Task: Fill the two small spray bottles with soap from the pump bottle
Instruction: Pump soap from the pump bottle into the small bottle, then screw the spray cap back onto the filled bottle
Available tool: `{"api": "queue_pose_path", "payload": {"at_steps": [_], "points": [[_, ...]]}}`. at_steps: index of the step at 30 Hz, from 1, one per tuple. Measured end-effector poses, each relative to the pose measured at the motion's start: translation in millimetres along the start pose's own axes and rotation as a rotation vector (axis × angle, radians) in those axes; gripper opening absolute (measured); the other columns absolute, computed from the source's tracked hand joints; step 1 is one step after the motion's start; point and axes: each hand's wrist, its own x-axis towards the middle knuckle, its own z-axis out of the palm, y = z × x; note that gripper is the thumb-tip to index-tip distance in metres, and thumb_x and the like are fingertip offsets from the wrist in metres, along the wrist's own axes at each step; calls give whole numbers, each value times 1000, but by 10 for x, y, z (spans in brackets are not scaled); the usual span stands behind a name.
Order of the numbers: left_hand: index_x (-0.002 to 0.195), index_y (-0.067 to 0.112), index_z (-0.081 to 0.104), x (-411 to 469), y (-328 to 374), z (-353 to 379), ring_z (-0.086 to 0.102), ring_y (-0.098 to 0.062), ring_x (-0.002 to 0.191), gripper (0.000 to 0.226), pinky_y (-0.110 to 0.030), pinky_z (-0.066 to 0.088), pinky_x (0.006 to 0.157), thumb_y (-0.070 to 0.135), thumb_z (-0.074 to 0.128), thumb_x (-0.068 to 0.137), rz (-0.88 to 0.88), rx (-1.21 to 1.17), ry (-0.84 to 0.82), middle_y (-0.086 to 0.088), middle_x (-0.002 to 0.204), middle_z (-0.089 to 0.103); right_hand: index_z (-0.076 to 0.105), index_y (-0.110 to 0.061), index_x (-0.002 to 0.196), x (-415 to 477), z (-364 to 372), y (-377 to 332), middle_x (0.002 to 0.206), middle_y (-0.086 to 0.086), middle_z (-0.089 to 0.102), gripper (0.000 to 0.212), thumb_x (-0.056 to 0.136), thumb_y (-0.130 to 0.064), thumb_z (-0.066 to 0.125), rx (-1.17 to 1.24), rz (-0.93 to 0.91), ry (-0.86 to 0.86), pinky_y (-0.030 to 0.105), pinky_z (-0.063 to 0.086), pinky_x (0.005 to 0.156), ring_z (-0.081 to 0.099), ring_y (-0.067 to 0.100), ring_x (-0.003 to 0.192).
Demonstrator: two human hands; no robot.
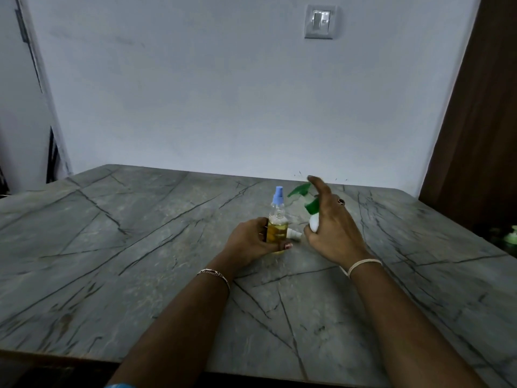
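Note:
A small clear spray bottle (277,225) with a blue sprayer top stands on the grey stone table (140,233), about half full of yellow liquid. My left hand (251,242) grips its lower body from the left. To its right, my right hand (333,231) holds the white pump bottle (314,222), which has a green head (303,194) and tilts to the left. My index finger is stretched out above the green head. A small white sprayer-like piece (295,234) lies on the table between the hands, partly hidden behind the spray bottle.
A blurred green and white object (511,236) sits at the table's far right edge. A wall with a switch plate (320,21) rises behind the table, and a dark wooden panel (475,121) stands at the right.

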Motion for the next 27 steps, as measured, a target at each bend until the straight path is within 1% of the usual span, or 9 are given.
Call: {"api": "queue_pose_path", "payload": {"at_steps": [3, 5, 7, 9, 12, 16, 21, 24, 27], "points": [[112, 32, 64, -10, 0, -6, 67, -3, 92, 56, -32, 53, 92, 51, 82, 64, -1, -18, -13, 9, 101, 73, 19, -31, 145, 4, 0, 59, 114, 5, 57, 92, 74, -8, 71, 146, 87, 102, 25, 43, 76, 57, 20, 95], [109, 33, 64, -17, -4, -12, 68, -4, 92, 53, -34, 53, 92, 52, 83, 63, 7, -32, -19, 9, 100, 74, 20, -31, 143, 16, 7, 110, 106, 3, 59, 85, 76, -9, 69, 201, 134, 166, 28, 46, 74, 59, 21, 89], [103, 38, 65, -24, -8, -15, 68, -4, 91, 55, -36, 54, 92, 61, 81, 56, 13, -51, -21, 10, 99, 74, 23, -30, 140, 32, 8, 162, 104, 4, 62, 77, 79, -12, 68, 198, 178, 220, 33, 49, 76, 60, 23, 86], [99, 41, 64, -19, -14, -8, 69, -3, 91, 61, -36, 54, 91, 69, 75, 46, 8, -62, -17, 11, 98, 74, 32, -26, 136, 38, 2, 229, 100, 2, 63, 66, 81, -16, 67, 201, 188, 271, 32, 47, 75, 59, 21, 84], [103, 34, 65, -6, -29, 1, 69, -2, 90, 71, -36, 54, 91, 72, 75, 43, -1, -84, -23, 11, 97, 74, 46, -23, 126, 37, -16, 330, 96, -1, 62, 45, 85, -17, 65, 261, 187, 320, 27, 42, 73, 59, 19, 85], [100, 34, 66, -9, -26, -2, 69, -1, 87, 67, -35, 55, 90, 69, 77, 44, -7, -96, -27, 12, 94, 74, 50, -21, 117, 44, -12, 457, 99, 0, 61, 35, 86, -17, 67, 410, 202, 376, 37, 50, 81, 59, 18, 90], [96, 36, 63, -12, -15, -7, 69, 1, 85, 47, -33, 55, 89, 52, 85, 58, -6, -66, -27, 12, 93, 74, 52, -26, 122, 64, 13, 553, 110, 4, 58, 43, 83, -25, 70, 459, 284, 421, 51, 47, 93, 57, 24, 104], [100, 34, 63, -7, -19, -12, 69, -2, 88, 49, -33, 54, 90, 51, 84, 60, -1, -51, -27, 10, 96, 74, 50, -30, 125, 50, 15, 548, 113, 4, 58, 51, 79, -29, 73, 472, 308, 421, 52, 47, 94, 57, 24, 106], [106, 30, 64, -12, -22, -8, 68, -4, 91, 53, -34, 54, 91, 50, 84, 61, -4, -50, -28, 9, 100, 73, 37, -37, 135, 42, -12, 502, 123, 4, 55, 74, 74, -28, 77, 509, 318, 433, 49, 47, 97, 55, 23, 112]]}}
